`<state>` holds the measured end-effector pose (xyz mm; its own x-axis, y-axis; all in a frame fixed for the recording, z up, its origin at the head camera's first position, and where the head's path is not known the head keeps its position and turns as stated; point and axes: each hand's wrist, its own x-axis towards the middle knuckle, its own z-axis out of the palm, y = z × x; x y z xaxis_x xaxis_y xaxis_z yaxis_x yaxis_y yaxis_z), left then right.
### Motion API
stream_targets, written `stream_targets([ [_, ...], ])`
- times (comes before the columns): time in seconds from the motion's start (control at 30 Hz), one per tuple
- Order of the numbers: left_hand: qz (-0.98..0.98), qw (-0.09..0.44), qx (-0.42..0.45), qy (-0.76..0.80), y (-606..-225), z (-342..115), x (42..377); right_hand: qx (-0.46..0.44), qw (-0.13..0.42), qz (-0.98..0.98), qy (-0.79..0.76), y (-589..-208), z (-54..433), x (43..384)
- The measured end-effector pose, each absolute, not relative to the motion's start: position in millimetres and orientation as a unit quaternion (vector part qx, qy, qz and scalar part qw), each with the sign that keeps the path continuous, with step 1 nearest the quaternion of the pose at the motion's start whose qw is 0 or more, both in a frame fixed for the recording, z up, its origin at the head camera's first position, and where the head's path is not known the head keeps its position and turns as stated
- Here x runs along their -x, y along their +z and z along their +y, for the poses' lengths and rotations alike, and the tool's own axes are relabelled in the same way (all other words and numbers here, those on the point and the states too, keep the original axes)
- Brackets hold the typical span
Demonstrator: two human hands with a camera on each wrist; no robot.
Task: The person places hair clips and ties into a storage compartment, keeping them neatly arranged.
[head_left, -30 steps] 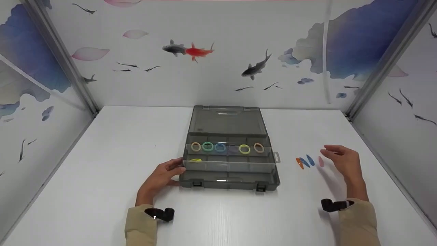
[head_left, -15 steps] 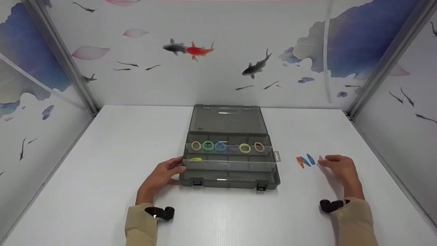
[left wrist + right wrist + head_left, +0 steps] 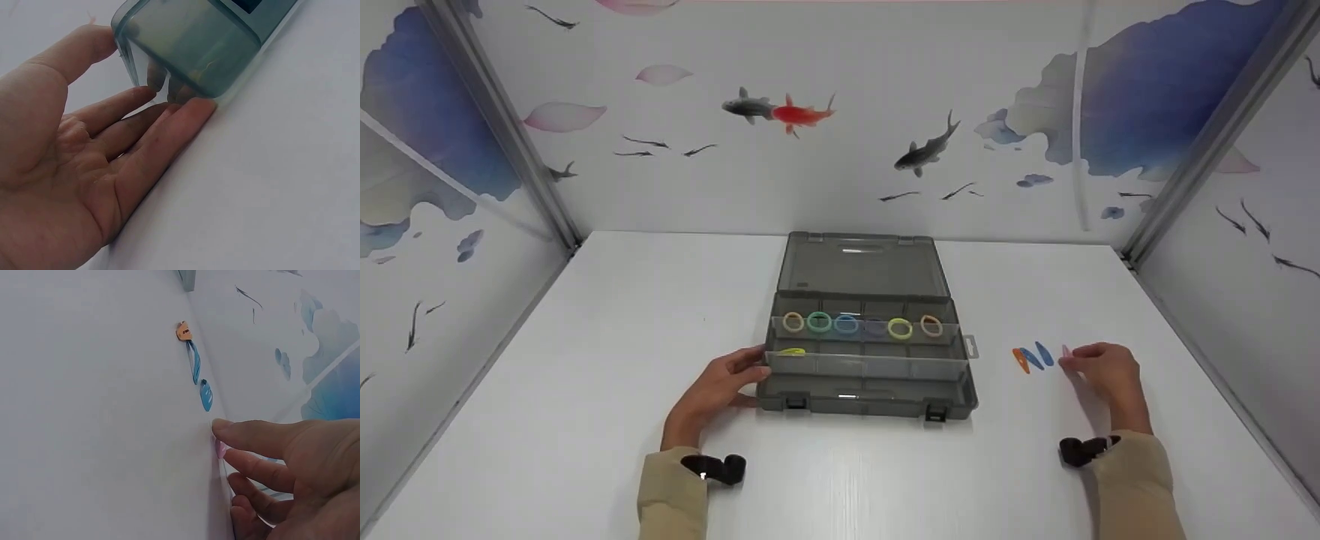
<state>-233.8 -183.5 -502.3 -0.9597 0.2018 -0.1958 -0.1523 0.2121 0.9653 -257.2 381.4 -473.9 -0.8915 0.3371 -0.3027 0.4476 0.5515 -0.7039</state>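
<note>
Pink hair clip (image 3: 220,449) right of organizer box (image 3: 862,407); right hand (image 3: 1111,373) pinches it in fingers. Left hand (image 3: 718,386) grips box's left side.

Translucent grey-green box (image 3: 191,45), rounded corner showing. Left hand (image 3: 79,152) at box's lower left, palm visible: thumb tip (image 3: 104,44) against box's left edge, other fingertips (image 3: 200,107) at box's lower edge. White tabletop (image 3: 281,185) below and right of box.

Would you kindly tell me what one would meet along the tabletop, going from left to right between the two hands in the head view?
Left hand, gray case, orange clip, first blue clip, second blue clip, pink clip, right hand.
</note>
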Motion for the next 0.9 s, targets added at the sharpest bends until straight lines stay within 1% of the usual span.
stream_targets([
  [0.33, 0.769, 0.143, -0.022, 0.623, -503.8, -182.3, 233.9, -0.237, 0.044, 0.882, -0.405, -476.9, 380.6, 258.6],
  [0.47, 0.768, 0.144, -0.027, 0.623, -503.7, -182.5, 233.9, -0.228, 0.038, 0.887, -0.399, -477.3, 380.3, 259.0],
  [0.9, 0.762, 0.146, -0.027, 0.630, -504.2, -185.0, 233.4, -0.217, 0.045, 0.890, -0.398, -473.4, 377.3, 261.7],
])
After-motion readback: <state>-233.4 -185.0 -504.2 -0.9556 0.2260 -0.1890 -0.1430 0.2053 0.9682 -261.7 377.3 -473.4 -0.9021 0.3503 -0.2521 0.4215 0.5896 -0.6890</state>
